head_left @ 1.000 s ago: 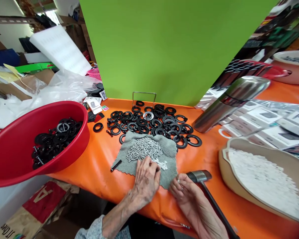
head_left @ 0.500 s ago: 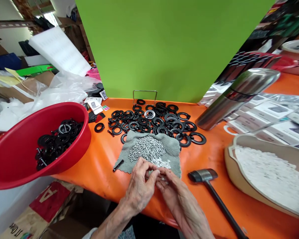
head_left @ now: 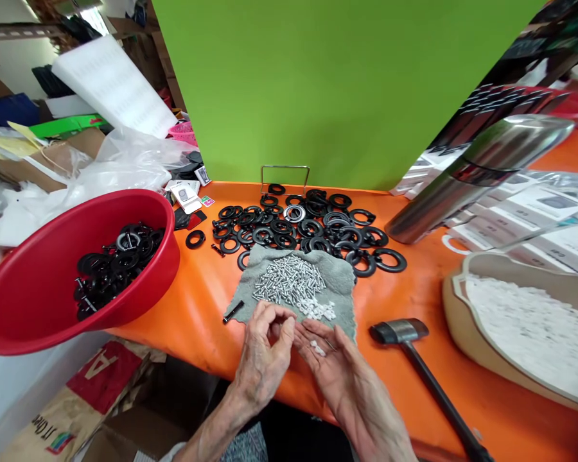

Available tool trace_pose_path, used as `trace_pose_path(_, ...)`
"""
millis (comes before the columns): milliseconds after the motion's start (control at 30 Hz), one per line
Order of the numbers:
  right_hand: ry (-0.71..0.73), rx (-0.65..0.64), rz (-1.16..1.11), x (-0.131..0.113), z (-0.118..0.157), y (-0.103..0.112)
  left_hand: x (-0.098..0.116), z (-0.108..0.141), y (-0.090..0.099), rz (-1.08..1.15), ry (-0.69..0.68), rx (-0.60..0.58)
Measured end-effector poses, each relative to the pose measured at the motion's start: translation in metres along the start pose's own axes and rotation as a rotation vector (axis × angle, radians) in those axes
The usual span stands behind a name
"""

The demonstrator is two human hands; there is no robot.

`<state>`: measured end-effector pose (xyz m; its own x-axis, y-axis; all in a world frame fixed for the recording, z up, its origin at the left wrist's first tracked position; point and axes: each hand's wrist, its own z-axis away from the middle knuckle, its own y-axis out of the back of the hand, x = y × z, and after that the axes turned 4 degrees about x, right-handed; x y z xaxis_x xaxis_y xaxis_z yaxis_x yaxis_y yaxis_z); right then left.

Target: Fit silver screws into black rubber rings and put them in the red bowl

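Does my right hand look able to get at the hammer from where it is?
Probably yes: your right hand is just left of the hammer, with nothing visibly standing between them, though the white pieces lying in that hand might spill.

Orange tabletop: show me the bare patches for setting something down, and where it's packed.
Bare: between the red basin and gray cloth, nearer than the lone black ring; also between the hammer, beige tub and steel flask. Crowded: beyond the cloth toward the green panel, heaped with black rings; and the cloth itself, bearing metal parts and white pieces.
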<state>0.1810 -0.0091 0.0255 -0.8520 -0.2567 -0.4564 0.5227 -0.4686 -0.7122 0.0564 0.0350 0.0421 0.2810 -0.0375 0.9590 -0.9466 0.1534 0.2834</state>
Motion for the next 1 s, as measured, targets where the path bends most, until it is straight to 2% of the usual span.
trace_pose_path(100,0.046,0.022,-0.035,0.005,0.003,-0.003,0.006,0.006,0.002,-0.055,-0.069,0.027)
trace_pose_path(200,0.08,0.089,-0.061,0.007,0.007,-0.007,0.01,0.014,0.001,-0.105,-0.135,-0.012)
trace_pose_path(367,-0.05,0.195,-0.121,0.0,0.014,-0.015,0.01,0.024,-0.005,-0.151,-0.196,-0.103)
trace_pose_path(567,-0.14,0.197,-0.172,-0.005,0.023,-0.025,0.007,0.02,-0.007,-0.168,-0.143,-0.113)
trace_pose_path(767,-0.145,0.224,-0.226,-0.001,0.023,-0.026,0.008,0.018,0.001,-0.125,-0.048,-0.129)
trace_pose_path(867,-0.14,0.189,-0.236,0.001,0.022,-0.024,0.008,0.018,0.005,-0.097,-0.019,-0.124)
trace_pose_path(1000,-0.136,0.118,-0.222,0.004,0.029,-0.01,0.001,0.015,0.001,-0.119,-0.035,-0.051)
